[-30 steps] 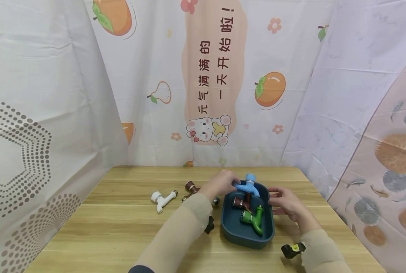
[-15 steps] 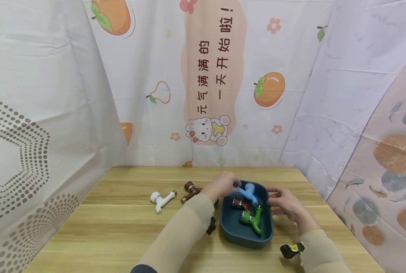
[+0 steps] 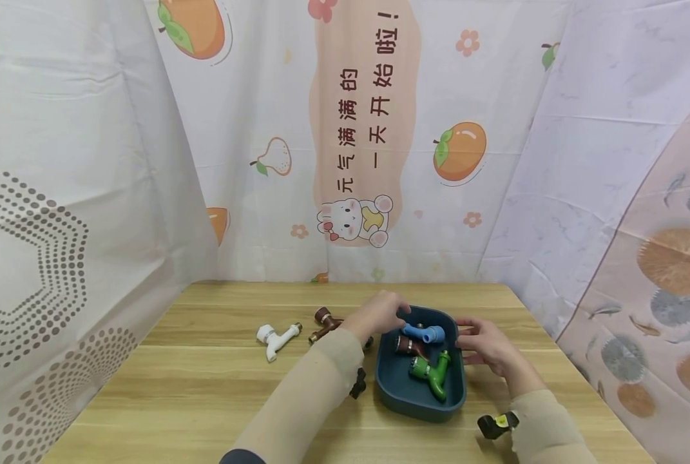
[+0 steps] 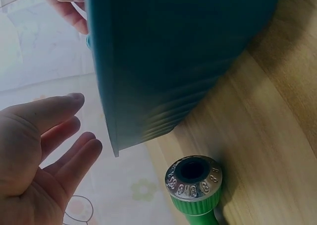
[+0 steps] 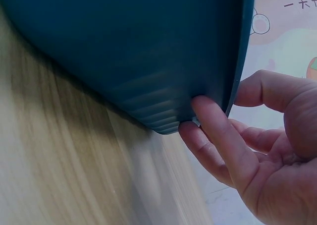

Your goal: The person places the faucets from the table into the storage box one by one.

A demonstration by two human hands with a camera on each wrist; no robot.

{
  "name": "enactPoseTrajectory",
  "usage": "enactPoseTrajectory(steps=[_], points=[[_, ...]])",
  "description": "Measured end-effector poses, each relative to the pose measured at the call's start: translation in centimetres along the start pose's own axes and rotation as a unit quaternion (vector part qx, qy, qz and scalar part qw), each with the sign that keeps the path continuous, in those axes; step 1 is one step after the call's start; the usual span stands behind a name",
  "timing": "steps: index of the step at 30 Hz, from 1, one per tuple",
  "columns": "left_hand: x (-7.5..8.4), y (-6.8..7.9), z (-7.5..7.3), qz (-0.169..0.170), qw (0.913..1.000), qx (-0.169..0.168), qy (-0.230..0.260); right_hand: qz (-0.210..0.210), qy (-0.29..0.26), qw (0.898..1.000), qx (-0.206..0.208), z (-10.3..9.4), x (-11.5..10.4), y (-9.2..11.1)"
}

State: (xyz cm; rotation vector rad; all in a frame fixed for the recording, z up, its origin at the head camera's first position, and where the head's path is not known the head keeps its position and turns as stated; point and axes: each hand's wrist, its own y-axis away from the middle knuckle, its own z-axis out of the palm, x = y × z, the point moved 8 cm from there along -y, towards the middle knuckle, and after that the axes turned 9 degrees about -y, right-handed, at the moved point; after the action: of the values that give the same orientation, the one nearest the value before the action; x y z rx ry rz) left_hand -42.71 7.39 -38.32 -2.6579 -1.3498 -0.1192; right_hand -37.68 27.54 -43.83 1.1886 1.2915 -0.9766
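Observation:
My left hand (image 3: 376, 314) hovers over the left far rim of a dark teal plastic tub (image 3: 420, 411), its fingers loosely bent and holding nothing. In the left wrist view, that hand (image 4: 47, 153) is apart from the tub's wall (image 4: 163, 61). A light-blue tap (image 3: 433, 334) lies inside at the far end. Nearer are a dark brown tap (image 3: 410, 347) and a green tap (image 3: 435, 377). My right hand (image 3: 485, 348) grips the tub's right rim; the right wrist view shows its fingers (image 5: 223, 136) on the outer wall and the thumb reaching over the rim.
Left of the tub on the wooden table (image 3: 205, 386) lie a white tap (image 3: 277, 340) and a brown tap (image 3: 325, 323). Another green tap (image 4: 198, 195) stands close by the tub, mostly hidden behind my left arm in the head view. Patterned curtains (image 3: 263, 212) surround the table.
The light-blue tap has gone from my left fingers down into the tub, tilting and then lying flat. My left hand has let it go; my right hand stays on the rim.

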Motion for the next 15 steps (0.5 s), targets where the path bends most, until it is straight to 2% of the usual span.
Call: enactPoseTrajectory(steps=[15], points=[[-0.07, 0.34, -0.23, 0.001, 0.9998, -0.003, 0.021, 0.000, 0.001, 1.000, 0.000, 0.03, 0.00, 0.07]])
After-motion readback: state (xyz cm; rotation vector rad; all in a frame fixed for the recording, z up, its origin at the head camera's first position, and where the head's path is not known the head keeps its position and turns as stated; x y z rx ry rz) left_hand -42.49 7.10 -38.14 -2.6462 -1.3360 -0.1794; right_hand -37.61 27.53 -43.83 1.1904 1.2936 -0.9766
